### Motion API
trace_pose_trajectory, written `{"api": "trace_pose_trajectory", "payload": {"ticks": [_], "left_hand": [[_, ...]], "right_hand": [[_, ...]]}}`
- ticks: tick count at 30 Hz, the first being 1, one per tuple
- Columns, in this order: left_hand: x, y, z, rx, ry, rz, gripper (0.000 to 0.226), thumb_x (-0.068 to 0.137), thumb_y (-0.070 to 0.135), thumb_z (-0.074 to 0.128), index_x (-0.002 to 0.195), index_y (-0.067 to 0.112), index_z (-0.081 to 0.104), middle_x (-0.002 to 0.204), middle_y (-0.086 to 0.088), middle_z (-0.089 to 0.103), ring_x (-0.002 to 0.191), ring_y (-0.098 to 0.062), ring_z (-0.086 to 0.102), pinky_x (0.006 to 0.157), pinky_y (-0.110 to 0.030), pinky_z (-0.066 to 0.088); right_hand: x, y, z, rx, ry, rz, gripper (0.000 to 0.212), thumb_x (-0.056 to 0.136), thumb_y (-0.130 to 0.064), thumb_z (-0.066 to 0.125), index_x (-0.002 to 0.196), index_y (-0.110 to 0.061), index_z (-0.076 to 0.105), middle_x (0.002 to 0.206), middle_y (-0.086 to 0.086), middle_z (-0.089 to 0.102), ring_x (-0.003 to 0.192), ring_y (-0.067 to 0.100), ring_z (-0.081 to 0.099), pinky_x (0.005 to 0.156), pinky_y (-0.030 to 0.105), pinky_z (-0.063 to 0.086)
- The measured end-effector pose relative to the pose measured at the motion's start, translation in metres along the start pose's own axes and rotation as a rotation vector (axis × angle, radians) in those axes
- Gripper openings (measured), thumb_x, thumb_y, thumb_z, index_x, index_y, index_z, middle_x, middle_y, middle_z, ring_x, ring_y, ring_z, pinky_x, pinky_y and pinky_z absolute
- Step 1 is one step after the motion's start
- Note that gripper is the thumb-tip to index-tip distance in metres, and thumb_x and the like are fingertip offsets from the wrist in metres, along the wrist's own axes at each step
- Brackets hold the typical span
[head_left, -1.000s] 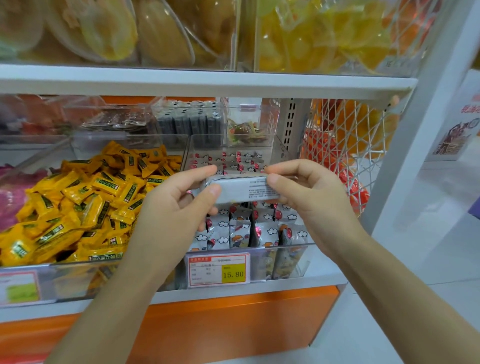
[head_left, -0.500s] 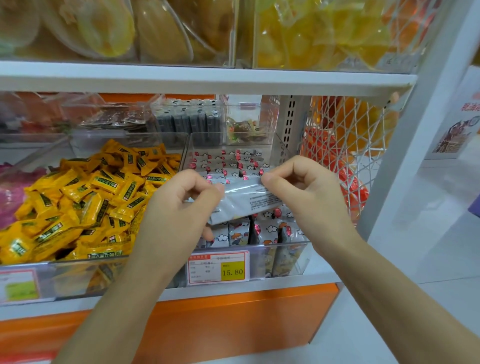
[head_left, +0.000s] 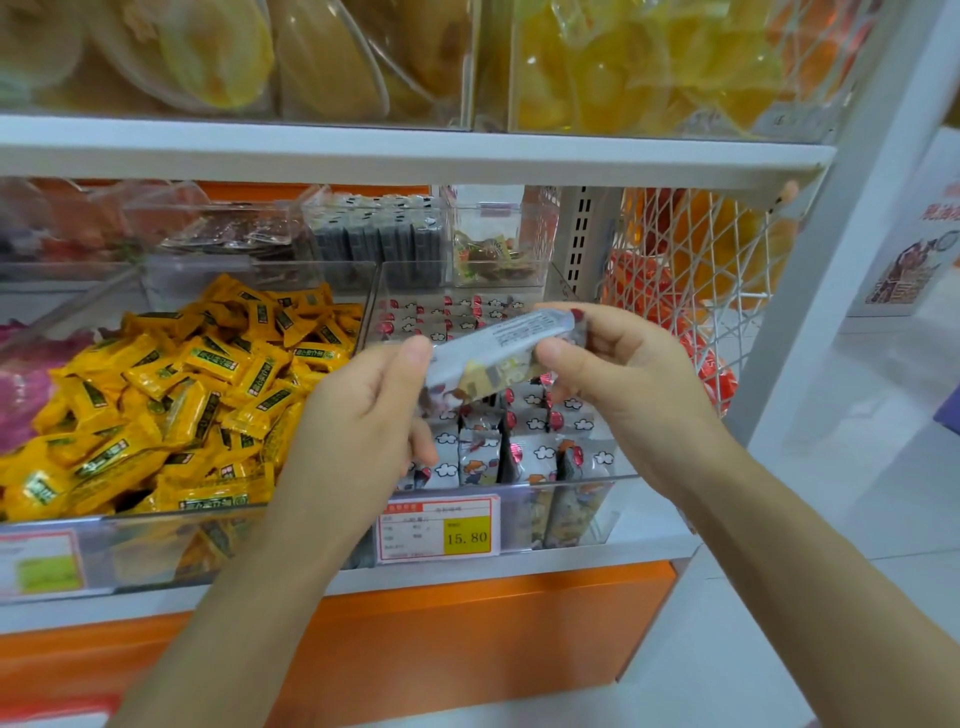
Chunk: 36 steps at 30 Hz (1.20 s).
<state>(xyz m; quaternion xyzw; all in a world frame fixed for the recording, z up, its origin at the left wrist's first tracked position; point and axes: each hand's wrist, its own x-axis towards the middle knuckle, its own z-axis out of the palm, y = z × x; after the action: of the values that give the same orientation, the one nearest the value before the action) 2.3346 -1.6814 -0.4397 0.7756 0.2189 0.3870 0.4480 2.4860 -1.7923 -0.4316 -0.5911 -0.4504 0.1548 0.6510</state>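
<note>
- The packet (head_left: 498, 353) is grey and printed. It is held in the air above the bin (head_left: 550, 514), lengthwise between both hands and tilted, with its right end higher.
- The left hand (head_left: 363, 421) pinches the packet's left end between thumb and curled fingers.
- The right hand (head_left: 623, 384) pinches the right end, thumb on the near face and fingers curled over the top edge.
- The bin is clear plastic. It holds rows of upright packs (head_left: 524, 452) with a cloud print, directly below the held packet.
- A price tag (head_left: 440, 530) reading 15.80 is fixed to the bin's front wall.
- Yellow sweets (head_left: 182, 395) are heaped in the next bin to the left, just beside the left hand.
- Smaller clear boxes of dark and mixed goods stand behind both bins.
- A white shelf (head_left: 415, 156) runs above and carries tubs of yellow fruit.
- White mesh (head_left: 691, 260) closes the rack's right side, with orange packs behind it.
</note>
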Motion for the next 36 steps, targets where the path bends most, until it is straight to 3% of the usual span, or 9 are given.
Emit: {"api": "trace_pose_trajectory", "payload": {"ticks": [3, 6, 11, 15, 23, 29, 31, 33, 36], "left_hand": [[-0.002, -0.002, 0.0, 0.389, -0.013, 0.173, 0.042, 0.089, 0.049, 0.032, 0.11, 0.027, 0.062, 0.087, 0.014, 0.062, 0.08, 0.004, 0.053, 0.07, -0.013, 0.037], [-0.001, -0.002, -0.001, 0.786, -0.074, 0.307, 0.04, 0.091, 0.042, 0.035, 0.112, 0.023, 0.064, 0.108, 0.006, 0.064, 0.106, -0.017, 0.049, 0.086, -0.031, 0.024], [-0.001, -0.007, -0.003, 0.848, -0.191, 0.293, 0.032, 0.095, 0.035, 0.037, 0.108, 0.028, 0.066, 0.116, 0.014, 0.06, 0.122, -0.009, 0.043, 0.109, -0.031, 0.001], [0.003, -0.012, -0.004, 0.856, -0.203, 0.27, 0.033, 0.096, 0.034, 0.034, 0.112, 0.03, 0.063, 0.12, 0.016, 0.057, 0.126, -0.006, 0.038, 0.11, -0.029, -0.008], [0.004, -0.016, -0.003, 0.805, -0.155, 0.285, 0.03, 0.096, 0.029, 0.038, 0.11, 0.025, 0.065, 0.122, 0.012, 0.058, 0.126, -0.008, 0.038, 0.111, -0.027, -0.006], [0.004, -0.017, -0.005, 0.788, -0.141, 0.307, 0.031, 0.096, 0.027, 0.04, 0.111, 0.021, 0.066, 0.124, 0.008, 0.059, 0.126, -0.01, 0.04, 0.112, -0.027, -0.002], [0.004, -0.017, -0.005, 0.781, -0.141, 0.315, 0.032, 0.096, 0.028, 0.039, 0.111, 0.023, 0.066, 0.125, 0.009, 0.057, 0.127, -0.009, 0.038, 0.112, -0.027, -0.002], [0.004, -0.017, -0.006, 0.771, -0.142, 0.318, 0.032, 0.096, 0.028, 0.038, 0.112, 0.023, 0.065, 0.126, 0.01, 0.057, 0.127, -0.008, 0.037, 0.111, -0.025, -0.003], [0.004, -0.016, -0.006, 0.771, -0.136, 0.326, 0.034, 0.096, 0.029, 0.036, 0.113, 0.023, 0.065, 0.123, 0.01, 0.057, 0.125, -0.008, 0.038, 0.108, -0.019, -0.006]], "right_hand": [[0.003, -0.003, -0.009, -0.006, 0.048, 0.011, 0.015, 0.086, -0.012, 0.064, 0.096, -0.021, 0.069, 0.084, -0.003, 0.072, 0.075, 0.011, 0.064, 0.066, 0.025, 0.052], [0.005, -0.009, -0.019, -0.065, 0.03, 0.013, 0.013, 0.083, -0.012, 0.067, 0.096, -0.014, 0.066, 0.073, -0.007, 0.07, 0.065, 0.006, 0.062, 0.062, 0.019, 0.05], [0.001, -0.012, -0.022, -0.221, -0.042, 0.023, 0.012, 0.078, -0.015, 0.072, 0.089, -0.016, 0.068, 0.076, 0.0, 0.069, 0.065, 0.009, 0.062, 0.06, 0.021, 0.051], [0.0, -0.015, -0.016, -0.388, -0.082, -0.019, 0.013, 0.078, -0.023, 0.072, 0.09, -0.022, 0.068, 0.086, 0.003, 0.069, 0.078, 0.021, 0.066, 0.072, 0.038, 0.056], [-0.005, -0.004, 0.009, -0.778, -0.202, -0.121, 0.043, 0.068, -0.034, 0.08, 0.105, -0.019, 0.066, 0.083, -0.02, 0.05, 0.077, -0.002, 0.051, 0.07, 0.008, 0.039], [-0.009, 0.004, 0.016, -1.039, -0.346, -0.203, 0.025, 0.075, -0.045, 0.07, 0.091, -0.025, 0.071, 0.083, -0.015, 0.058, 0.09, 0.008, 0.035, 0.081, 0.03, 0.029], [-0.009, 0.004, 0.017, -1.074, -0.415, -0.235, 0.017, 0.083, -0.042, 0.062, 0.086, -0.03, 0.073, 0.083, -0.019, 0.052, 0.087, 0.007, 0.027, 0.079, 0.032, 0.025], [-0.008, 0.005, 0.016, -1.065, -0.431, -0.228, 0.024, 0.082, -0.036, 0.052, 0.087, -0.031, 0.075, 0.079, -0.02, 0.044, 0.084, 0.007, 0.025, 0.077, 0.031, 0.024], [-0.001, 0.005, 0.014, -0.919, -0.336, -0.168, 0.026, 0.081, -0.017, 0.052, 0.087, -0.026, 0.076, 0.079, -0.019, 0.047, 0.087, 0.01, 0.032, 0.081, 0.029, 0.028]]}}
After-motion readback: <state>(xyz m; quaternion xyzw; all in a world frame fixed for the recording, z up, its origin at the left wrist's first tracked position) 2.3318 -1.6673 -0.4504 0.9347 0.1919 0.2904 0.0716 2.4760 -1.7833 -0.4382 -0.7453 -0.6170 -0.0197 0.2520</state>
